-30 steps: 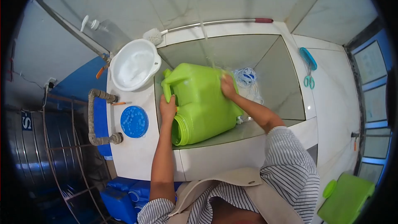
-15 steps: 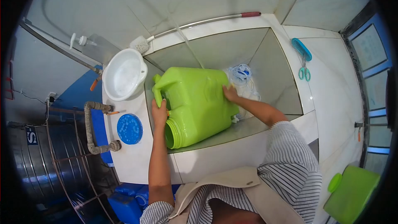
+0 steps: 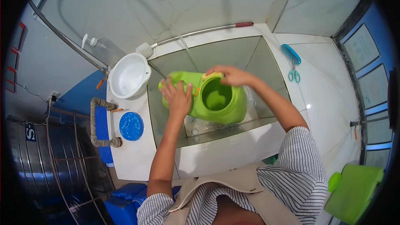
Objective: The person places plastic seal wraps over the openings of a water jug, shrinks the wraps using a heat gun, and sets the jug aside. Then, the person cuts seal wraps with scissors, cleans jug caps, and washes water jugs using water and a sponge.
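A green jerrycan (image 3: 227,114) stands in the tiled basin (image 3: 275,75), its wide round mouth facing up towards me. My left hand (image 3: 178,98) lies over the can's handle on the left, with its fingers spread. At the far rim of the mouth, my right hand (image 3: 229,76) is closed on a small yellow sponge (image 3: 213,75). A thin stream of water (image 3: 188,52) falls into the basin behind the can. Clear wet items (image 3: 196,130) lie on the basin floor, too blurred to make out.
Left of the basin are a white bowl (image 3: 130,76), a pump bottle (image 3: 106,50), a blue lid (image 3: 131,126) and a pipe (image 3: 95,121). A long-handled brush (image 3: 204,31) lies behind. Scissors (image 3: 294,75) and a blue brush (image 3: 291,53) lie right. Another green can (image 3: 354,193) stands lower right.
The green can has turned from its side so its mouth faces up and further right. My right hand has moved from its base to its mouth, and my left hand's fingers have spread.
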A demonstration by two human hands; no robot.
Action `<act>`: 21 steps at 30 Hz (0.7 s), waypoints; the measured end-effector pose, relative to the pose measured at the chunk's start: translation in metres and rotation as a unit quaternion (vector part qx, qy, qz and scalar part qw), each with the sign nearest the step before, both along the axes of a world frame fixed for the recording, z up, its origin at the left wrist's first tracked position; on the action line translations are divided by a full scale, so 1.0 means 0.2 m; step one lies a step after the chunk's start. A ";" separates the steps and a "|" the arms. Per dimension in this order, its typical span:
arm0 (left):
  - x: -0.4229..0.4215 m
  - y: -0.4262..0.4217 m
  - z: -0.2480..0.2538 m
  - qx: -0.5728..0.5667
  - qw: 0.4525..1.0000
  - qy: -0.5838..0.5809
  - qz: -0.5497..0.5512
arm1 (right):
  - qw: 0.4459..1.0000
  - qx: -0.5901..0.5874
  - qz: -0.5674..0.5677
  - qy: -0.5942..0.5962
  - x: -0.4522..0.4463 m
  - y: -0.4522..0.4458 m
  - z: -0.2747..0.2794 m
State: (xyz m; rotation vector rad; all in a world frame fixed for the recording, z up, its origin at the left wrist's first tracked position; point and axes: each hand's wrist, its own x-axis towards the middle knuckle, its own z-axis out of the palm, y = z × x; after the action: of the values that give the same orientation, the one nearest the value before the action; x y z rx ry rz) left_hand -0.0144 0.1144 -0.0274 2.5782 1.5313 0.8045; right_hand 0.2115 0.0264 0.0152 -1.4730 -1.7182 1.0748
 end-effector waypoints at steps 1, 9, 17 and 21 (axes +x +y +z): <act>-0.01 0.01 0.08 -0.071 0.989 0.052 -0.117 | 0.998 -0.064 0.012 0.004 0.11 0.07 0.02; 0.00 0.09 0.05 -0.176 0.970 0.047 -0.160 | 0.946 0.120 -0.240 0.180 0.20 0.24 -0.26; 0.09 0.10 0.01 -0.302 0.947 -0.088 -0.063 | 0.854 0.306 -0.400 -0.133 -0.36 -0.04 -0.40; 0.08 0.03 0.10 -0.432 0.894 -0.113 -0.044 | 0.919 0.278 -0.254 -0.120 -0.29 -0.20 -0.28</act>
State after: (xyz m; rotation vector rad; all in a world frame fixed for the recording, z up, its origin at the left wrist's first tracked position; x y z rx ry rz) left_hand 0.0025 0.1199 -0.0073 1.8021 1.2748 0.2765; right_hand 0.1533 -0.0132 -0.0415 -1.5712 -1.4883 0.1154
